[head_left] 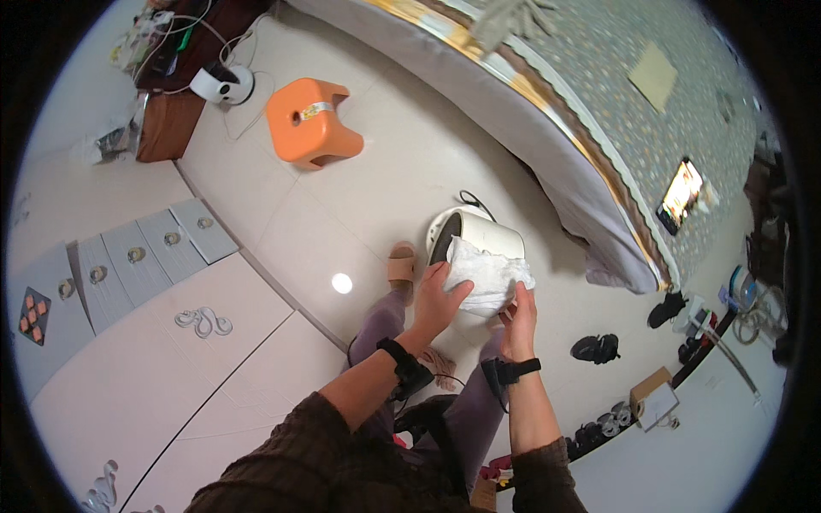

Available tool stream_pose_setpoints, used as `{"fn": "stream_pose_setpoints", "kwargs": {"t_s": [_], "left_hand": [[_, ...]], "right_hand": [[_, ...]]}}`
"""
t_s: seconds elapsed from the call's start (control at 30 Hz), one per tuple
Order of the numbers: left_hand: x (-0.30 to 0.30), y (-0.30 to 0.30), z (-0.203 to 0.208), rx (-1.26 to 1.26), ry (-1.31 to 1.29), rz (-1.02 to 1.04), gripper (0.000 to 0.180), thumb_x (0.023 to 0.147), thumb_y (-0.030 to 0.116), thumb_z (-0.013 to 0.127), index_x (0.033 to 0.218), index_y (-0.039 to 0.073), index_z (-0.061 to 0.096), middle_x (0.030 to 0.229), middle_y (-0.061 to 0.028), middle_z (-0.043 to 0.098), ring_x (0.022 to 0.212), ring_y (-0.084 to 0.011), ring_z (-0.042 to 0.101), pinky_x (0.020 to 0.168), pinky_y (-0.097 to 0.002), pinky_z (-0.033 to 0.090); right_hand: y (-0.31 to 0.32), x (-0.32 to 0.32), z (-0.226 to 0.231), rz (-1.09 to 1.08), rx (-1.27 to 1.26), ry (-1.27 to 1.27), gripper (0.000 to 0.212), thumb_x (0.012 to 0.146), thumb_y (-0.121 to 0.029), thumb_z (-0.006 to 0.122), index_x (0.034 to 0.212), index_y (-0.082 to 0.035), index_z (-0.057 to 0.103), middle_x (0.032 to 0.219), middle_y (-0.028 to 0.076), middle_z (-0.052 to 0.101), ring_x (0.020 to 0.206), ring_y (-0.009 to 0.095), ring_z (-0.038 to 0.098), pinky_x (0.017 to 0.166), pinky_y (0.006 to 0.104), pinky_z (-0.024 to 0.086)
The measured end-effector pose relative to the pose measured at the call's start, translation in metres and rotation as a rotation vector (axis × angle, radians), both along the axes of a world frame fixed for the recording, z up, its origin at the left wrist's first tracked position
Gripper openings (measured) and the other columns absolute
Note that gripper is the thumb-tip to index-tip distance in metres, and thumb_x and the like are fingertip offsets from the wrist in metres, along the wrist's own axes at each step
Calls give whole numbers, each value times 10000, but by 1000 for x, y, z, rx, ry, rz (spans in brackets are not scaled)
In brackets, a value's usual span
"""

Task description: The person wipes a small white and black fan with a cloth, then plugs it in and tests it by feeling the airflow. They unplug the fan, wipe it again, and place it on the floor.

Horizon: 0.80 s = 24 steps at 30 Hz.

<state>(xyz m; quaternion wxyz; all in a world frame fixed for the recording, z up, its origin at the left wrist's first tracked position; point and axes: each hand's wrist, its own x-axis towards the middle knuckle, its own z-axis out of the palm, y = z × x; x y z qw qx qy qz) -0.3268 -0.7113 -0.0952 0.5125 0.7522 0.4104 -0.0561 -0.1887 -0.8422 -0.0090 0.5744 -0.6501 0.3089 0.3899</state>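
In front of my legs, a white rounded appliance (496, 236) with a dark face stands on the floor. Its round white base (439, 229) and a black cord (475, 202) show behind it. A folded white cloth (484, 279) lies against its near side and covers part of it. My left hand (440, 303) grips the cloth's left edge, with the thumb laid over it. On the cloth's right edge, my right hand (518, 323) pinches a corner between thumb and fingers. The appliance's underside is hidden by the cloth and my hands.
An orange stool (310, 128) and a small white device (224, 84) with cables stand ahead on the left. Along the right runs a bed (616, 111) bearing a lit phone (681, 195). Pale drawers (171, 244) line the left; black shoes (595, 348) lie at right.
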Motion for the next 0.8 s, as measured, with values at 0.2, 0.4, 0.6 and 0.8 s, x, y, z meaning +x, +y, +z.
{"fn": "stream_pose_setpoints", "kwargs": {"t_s": [0.2,0.4,0.6,0.8], "left_hand": [[32,99,43,197,59,35,779,902,535,702,1425,-12,517,1493,-239,474,1360,-415,462,1118,-489,388],[87,147,47,-422,77,509,662,964,496,630,1429,36,530,1451,-215,527,1305,-400,523,1064,-473,437],[110,162,-52,-229,6,382,500,1008,408,624,1374,69,601,1239,-150,674,1098,-312,639,849,-492,523],[119,166,-104,-346,37,345,491,1005,387,637,1372,63,597,1217,-138,676,1079,-276,643,868,-453,544]], "right_hand": [[100,17,-12,-3,109,52,482,993,-493,568,1304,-125,553,1257,27,566,1079,187,535,930,360,414],[151,64,-53,84,85,19,462,981,-491,590,1275,-134,572,1234,7,588,1100,167,533,945,373,401],[171,98,-112,66,89,-21,283,990,-379,645,912,-127,543,908,-40,535,855,91,457,770,262,379],[173,113,-159,-15,8,46,279,986,-374,654,984,-105,581,978,-29,569,923,108,496,850,275,407]]}}
